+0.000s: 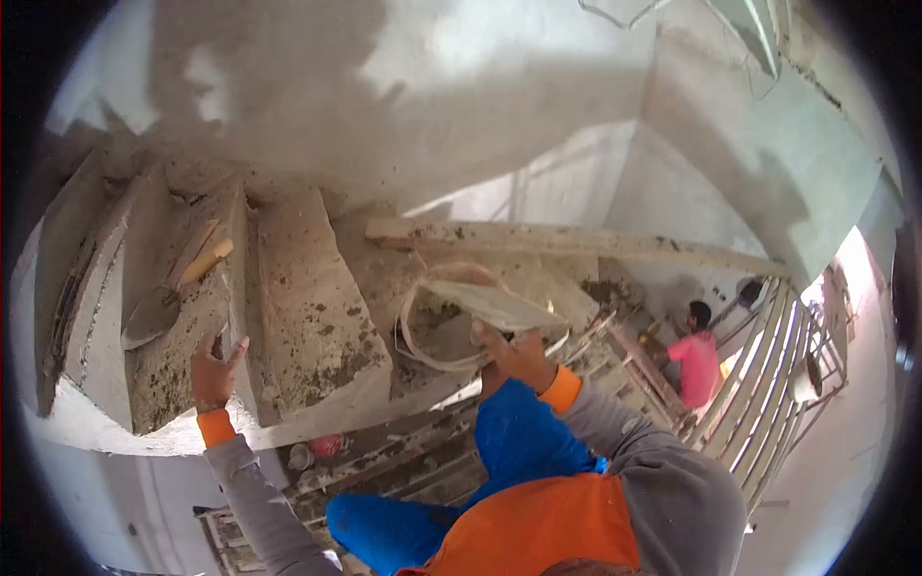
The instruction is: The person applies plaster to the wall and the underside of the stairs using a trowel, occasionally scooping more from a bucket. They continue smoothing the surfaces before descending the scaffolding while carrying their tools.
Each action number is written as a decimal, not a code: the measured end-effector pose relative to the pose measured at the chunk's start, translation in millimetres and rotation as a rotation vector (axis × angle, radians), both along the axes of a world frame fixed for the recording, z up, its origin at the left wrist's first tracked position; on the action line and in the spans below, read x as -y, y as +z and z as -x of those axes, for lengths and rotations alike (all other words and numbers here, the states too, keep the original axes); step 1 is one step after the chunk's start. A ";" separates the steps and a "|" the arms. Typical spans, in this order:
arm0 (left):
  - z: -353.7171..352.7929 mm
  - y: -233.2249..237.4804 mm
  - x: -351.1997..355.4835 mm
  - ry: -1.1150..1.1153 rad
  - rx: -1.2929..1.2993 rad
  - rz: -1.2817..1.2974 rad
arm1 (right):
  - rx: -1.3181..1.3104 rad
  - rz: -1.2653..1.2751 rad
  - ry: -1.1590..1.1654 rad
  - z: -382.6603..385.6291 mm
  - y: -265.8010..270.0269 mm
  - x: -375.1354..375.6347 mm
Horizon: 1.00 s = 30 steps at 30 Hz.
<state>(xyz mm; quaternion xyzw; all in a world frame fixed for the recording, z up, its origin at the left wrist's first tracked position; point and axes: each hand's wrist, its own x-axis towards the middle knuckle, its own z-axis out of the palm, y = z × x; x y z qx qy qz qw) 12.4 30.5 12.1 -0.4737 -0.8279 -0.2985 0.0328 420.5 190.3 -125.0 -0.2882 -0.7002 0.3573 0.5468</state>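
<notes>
My left hand [215,372] rests at the outer edge of a concrete stair step [182,370], fingers spread, holding nothing. On that step lies a trowel [154,315] with a pale wooden handle, a short reach ahead of the hand. My right hand [519,357] is closed at the near rim of a mortar-stained bucket [408,331], which sits tilted on a lower step. A flat, light grey piece [509,305] crosses the bucket's mouth; whether my fingers also touch it is hard to tell. Grey residue shows inside the bucket.
A long wooden plank [576,238] runs along the wall side. Crumbs of mortar dirty the steps. Below on the right, a person in a pink shirt [696,370] is near slatted wooden scaffolding [759,374]. A pale bucket [805,379] is at the scaffolding's right side. The stair's near side drops off.
</notes>
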 end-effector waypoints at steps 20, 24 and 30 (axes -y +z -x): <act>95.6 -46.8 -0.6 -0.137 -0.286 0.172 | 0.337 -0.403 0.138 42.1 -10.4 38.9; 44.6 -28.1 0.6 -0.031 -0.373 0.259 | 0.394 -0.439 0.048 20.4 8.2 50.0; 33.8 -27.8 -1.7 -0.165 -0.162 0.070 | 0.653 -0.424 -0.199 -36.4 79.5 79.7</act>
